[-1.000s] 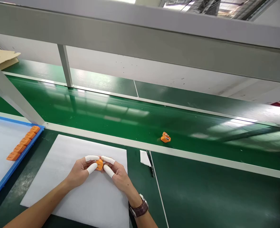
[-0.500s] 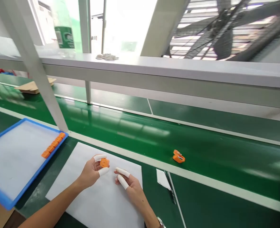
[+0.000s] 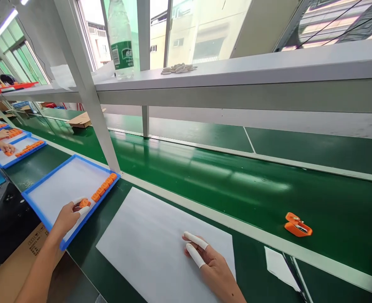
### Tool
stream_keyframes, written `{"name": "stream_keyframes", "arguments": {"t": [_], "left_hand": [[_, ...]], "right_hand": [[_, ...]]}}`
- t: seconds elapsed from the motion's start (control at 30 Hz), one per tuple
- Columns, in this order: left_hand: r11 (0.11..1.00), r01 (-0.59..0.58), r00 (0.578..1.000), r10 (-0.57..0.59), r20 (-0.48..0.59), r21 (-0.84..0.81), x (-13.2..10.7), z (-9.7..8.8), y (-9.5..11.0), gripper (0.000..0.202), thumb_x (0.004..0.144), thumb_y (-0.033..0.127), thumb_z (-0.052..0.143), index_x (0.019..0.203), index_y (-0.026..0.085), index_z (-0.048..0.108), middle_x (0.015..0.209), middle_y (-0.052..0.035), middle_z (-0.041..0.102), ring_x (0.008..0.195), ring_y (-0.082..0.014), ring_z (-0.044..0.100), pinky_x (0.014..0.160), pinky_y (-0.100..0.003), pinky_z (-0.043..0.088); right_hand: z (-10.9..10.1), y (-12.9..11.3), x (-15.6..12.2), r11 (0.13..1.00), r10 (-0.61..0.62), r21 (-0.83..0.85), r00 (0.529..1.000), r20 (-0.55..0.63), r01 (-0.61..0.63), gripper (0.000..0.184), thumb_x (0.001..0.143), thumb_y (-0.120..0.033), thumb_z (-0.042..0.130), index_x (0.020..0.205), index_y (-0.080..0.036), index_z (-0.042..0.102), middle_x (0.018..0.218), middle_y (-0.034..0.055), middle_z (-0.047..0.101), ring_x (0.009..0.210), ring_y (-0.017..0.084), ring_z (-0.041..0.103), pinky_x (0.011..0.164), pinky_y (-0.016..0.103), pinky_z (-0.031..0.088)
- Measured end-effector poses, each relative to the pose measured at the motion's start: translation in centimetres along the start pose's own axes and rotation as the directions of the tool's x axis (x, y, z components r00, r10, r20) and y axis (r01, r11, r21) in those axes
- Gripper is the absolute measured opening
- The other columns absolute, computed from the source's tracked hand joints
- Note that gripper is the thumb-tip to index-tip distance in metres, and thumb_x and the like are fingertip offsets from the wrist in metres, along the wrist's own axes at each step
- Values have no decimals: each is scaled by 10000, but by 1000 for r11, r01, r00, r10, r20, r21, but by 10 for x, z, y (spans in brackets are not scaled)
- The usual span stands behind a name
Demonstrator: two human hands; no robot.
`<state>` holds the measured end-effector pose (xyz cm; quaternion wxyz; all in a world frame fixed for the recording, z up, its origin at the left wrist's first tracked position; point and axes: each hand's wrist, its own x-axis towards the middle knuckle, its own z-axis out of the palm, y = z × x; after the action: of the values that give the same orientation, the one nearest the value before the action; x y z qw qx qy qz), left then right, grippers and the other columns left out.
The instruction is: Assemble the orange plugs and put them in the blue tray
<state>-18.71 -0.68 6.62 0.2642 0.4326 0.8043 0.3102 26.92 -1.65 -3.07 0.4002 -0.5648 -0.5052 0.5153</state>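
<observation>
My left hand (image 3: 70,215), with white finger cots on thumb and index finger, pinches a small orange case (image 3: 85,203) at the inner right side of a blue-rimmed white tray (image 3: 34,206). Just beyond it, a row of several similar orange cases (image 3: 104,186) runs along that side. My right hand (image 3: 206,259) hovers over or rests on a white paper sheet (image 3: 148,240). Its cot-covered thumb and index finger point left, slightly apart, and I see nothing between them. An orange case with its lid raised (image 3: 298,225) lies on the green belt, metal showing inside.
A grey post (image 3: 91,92) rises behind the tray and supports a shelf (image 3: 236,80) with a bottle (image 3: 122,46) and a pile of finger cots (image 3: 179,68). Another person's hands (image 3: 4,143) work over trays at far left. A white scrap (image 3: 280,268) lies at right.
My left hand has carried the orange case from above the paper sheet left to the tray. The view has turned left, showing another person's hands. My right hand keeps its pose near the paper.
</observation>
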Motion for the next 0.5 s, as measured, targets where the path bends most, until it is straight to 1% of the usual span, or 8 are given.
{"name": "stream_keyframes", "arguments": {"t": [0.1, 0.23, 0.37, 0.5], "left_hand": [[999, -28, 998, 29, 56, -23, 4, 11, -8, 627, 686, 496, 750, 1210, 159, 681, 1196, -90, 735, 1113, -324, 666, 930, -365, 536], [997, -30, 997, 34, 70, -64, 6, 20, -5, 657, 690, 481, 762, 1238, 134, 659, 1243, -103, 714, 1134, -321, 659, 1001, -376, 503], [996, -24, 997, 30, 66, -85, 8, 24, -6, 692, 686, 473, 780, 1266, 125, 633, 1271, -123, 698, 1167, -336, 642, 1007, -394, 505], [998, -37, 996, 41, 84, -56, 2, 22, -7, 721, 728, 457, 747, 1345, 133, 563, 1339, -148, 645, 1183, -315, 636, 1005, -395, 509]], "right_hand": [[5, 1, -3, 1000, -24, -5, 998, -52, 23, 393, 770, -518, 665, 1097, -313, 736, 1077, 61, 745, 817, 232, 701, 814, 344, 592], [9, 6, -3, 999, -34, -38, 995, -91, 31, 446, 771, -590, 625, 1076, -284, 736, 1091, 89, 735, 827, 251, 706, 816, 371, 604], [9, 11, -3, 999, -38, -26, 997, -69, 36, 439, 772, -580, 630, 1080, -284, 732, 1134, 96, 717, 874, 262, 697, 825, 383, 604], [5, 18, 1, 999, -53, -17, 998, -43, 52, 450, 768, -574, 648, 1106, -287, 729, 1150, 100, 711, 922, 273, 689, 834, 384, 603]]}}
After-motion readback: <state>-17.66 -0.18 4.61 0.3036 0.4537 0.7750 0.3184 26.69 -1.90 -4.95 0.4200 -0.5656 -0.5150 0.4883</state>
